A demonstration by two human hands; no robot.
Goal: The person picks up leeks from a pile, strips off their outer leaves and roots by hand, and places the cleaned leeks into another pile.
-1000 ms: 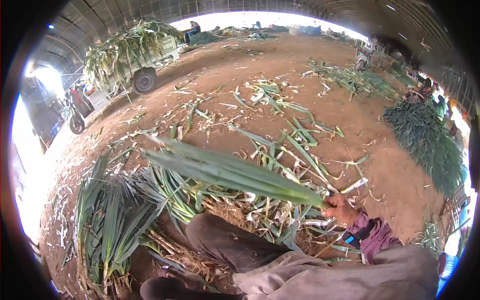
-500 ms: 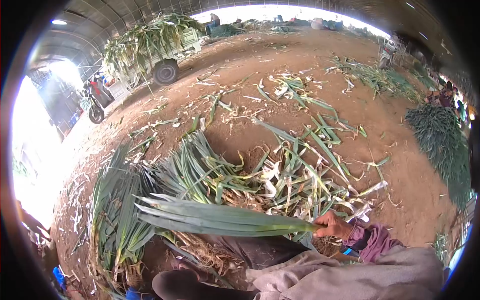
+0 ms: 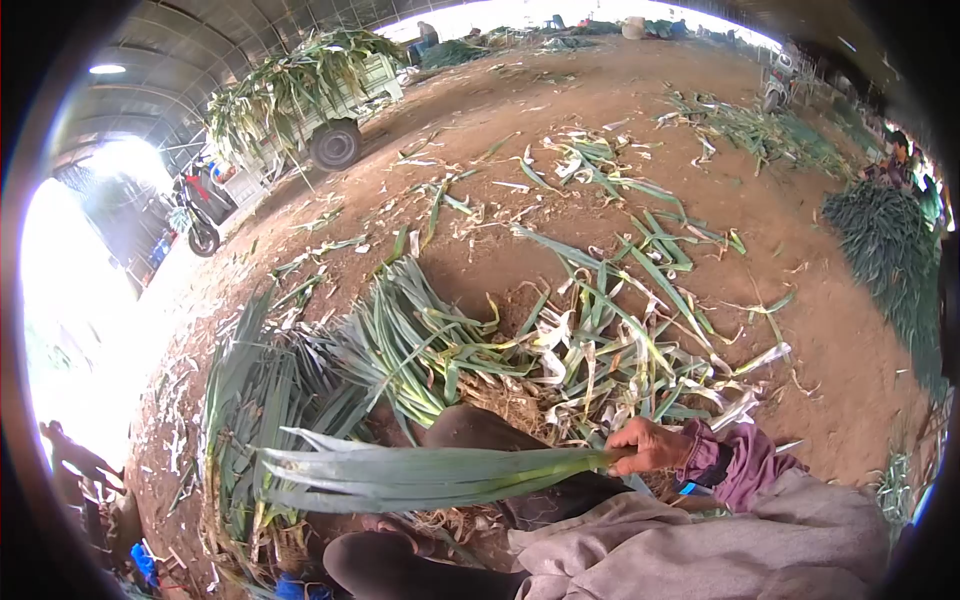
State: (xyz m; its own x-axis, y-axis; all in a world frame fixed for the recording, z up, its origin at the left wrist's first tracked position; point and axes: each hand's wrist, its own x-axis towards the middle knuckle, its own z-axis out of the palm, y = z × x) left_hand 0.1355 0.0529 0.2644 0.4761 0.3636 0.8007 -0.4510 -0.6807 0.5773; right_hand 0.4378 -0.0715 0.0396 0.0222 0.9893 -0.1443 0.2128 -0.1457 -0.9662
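Right hand (image 3: 648,445): closed around the leek (image 3: 570,463) at its base, leaves (image 3: 400,478) extended on our side of the leek pile (image 3: 405,345). Left hand: out of view; we cannot tell its state. Handling: likely light, leaves bendable; we should grip the firmer base.

One head view: wide, round-edged, head-worn, facing forward and down. Close range, low in frame: knees (image 3: 365,562), held leaves (image 3: 430,478). Middle range: dirt floor (image 3: 745,235). Far range, top: loaded cart (image 3: 378,78), shed roof (image 3: 200,45).
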